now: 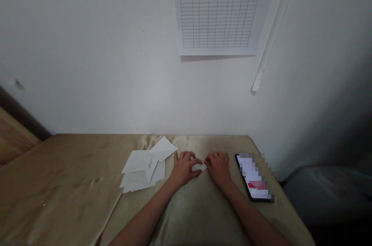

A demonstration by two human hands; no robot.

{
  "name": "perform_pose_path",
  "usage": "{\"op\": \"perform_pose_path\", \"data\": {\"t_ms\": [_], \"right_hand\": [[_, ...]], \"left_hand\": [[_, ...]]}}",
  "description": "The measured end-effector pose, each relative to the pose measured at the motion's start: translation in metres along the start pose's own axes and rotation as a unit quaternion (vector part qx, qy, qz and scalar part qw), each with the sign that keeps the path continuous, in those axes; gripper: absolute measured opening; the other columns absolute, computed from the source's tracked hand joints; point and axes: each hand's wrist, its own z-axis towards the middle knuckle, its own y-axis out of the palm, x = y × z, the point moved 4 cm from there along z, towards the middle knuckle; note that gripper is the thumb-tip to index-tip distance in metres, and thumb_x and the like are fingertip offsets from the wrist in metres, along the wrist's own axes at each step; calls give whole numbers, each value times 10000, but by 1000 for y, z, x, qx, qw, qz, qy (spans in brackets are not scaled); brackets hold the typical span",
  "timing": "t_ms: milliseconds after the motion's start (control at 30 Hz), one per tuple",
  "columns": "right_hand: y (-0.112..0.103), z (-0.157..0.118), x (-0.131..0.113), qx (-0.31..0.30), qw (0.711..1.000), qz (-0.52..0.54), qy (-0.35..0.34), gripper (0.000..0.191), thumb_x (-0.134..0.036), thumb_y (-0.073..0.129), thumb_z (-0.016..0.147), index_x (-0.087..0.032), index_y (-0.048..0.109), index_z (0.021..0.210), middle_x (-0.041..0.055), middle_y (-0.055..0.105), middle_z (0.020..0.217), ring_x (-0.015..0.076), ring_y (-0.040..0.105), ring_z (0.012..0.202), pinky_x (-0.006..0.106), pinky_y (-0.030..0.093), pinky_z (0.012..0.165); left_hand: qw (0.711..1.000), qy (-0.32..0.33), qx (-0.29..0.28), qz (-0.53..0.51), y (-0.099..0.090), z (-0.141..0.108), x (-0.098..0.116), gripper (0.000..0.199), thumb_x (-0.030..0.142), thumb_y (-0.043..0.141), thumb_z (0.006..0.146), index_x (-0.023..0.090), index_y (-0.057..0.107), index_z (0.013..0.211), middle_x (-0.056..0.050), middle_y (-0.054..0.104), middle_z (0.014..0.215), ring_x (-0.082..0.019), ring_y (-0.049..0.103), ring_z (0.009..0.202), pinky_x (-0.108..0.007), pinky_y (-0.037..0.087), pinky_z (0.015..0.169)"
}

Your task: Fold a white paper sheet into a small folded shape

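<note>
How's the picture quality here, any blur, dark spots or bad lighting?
Head view: dim, soft light on the wall; the right edge falls into deep shadow; the chart's small print is too soft to read; the phone is partly pixelated; faint sheen on the cloth.

Bare left hand (183,168), fingers arched and spread, thumb extended inward; bare right hand (217,164), fingers curled, fingertips lowered near the left's. Both bare forearms converge from the lower edge; the wrists angle inward.
</note>
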Motion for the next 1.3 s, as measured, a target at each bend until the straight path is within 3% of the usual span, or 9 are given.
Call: {"op": "perform_pose_path", "data": {"t_ms": [233,500,733,1000,1300], "right_hand": [[0,-4,5,4,1000,20,5,155,-378,577,940,-260,676,963,58,675,1039,275,526,1109,558,181,1117],[-5,-13,3,11,1000,18,15,322,-521,671,847,-262,677,1039,82,626,1087,287,520,1085,479,281,1050],[-5,-10,17,32,997,46,51,236,-383,698,850,-249,687,1044,85,614,1094,278,497,1115,408,330,1005],[-4,-8,24,26,998,44,28,131,-293,615,909,-249,696,1003,68,628,1068,245,512,1084,352,360,943],[-1,-5,23,24,998,47,33,210,-180,505,932,-255,700,950,66,648,1045,230,536,1058,330,366,919]], "left_hand": [[1000,-26,-8,4,0,0,0,336,462,777,769,424,713,1097,-20,565,1351,-332,397,1329,-700,93,1119],[999,-37,-11,-1,2,0,0,345,492,740,789,432,699,1126,-25,537,1414,-354,354,1376,-730,84,1114],[999,-35,-25,-2,4,2,-1,389,452,771,763,432,686,1141,-18,516,1437,-354,338,1397,-738,72,1118],[999,-41,-28,-3,5,1,-1,392,438,772,765,432,680,1146,-19,500,1455,-359,315,1416,-746,67,1116],[999,-40,-29,-9,7,0,-5,381,447,763,777,439,676,1148,-2,488,1467,-367,310,1417,-759,59,1111]]}}
